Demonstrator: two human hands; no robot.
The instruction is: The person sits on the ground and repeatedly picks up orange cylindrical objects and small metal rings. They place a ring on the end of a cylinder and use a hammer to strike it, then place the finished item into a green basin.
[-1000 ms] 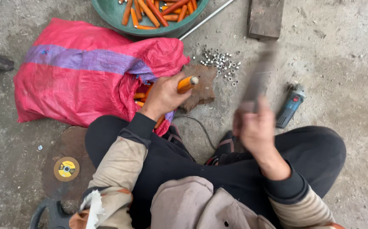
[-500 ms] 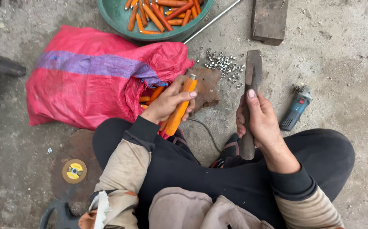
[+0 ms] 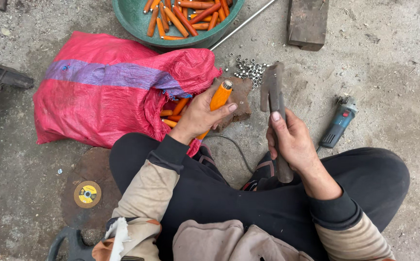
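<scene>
Left fingers (image 3: 209, 112) gripping orange handle (image 3: 218, 99); right fingers (image 3: 287, 137) closed round hammer (image 3: 273, 99).

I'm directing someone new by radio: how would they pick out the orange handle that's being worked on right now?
Start at the big red woven sack on the concrete floor. At its open mouth, the left hand grips one orange handle, tilted up over a rusty block. Unlike the handles in the sack or the green basin, it has a metal ring on its tip.

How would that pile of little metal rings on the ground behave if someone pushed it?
The metal rings lie loose on the concrete floor, so a push would likely scatter them. Being round, some may roll off. They look small and shiny, probably light singly and fiddly to pinch.
</scene>
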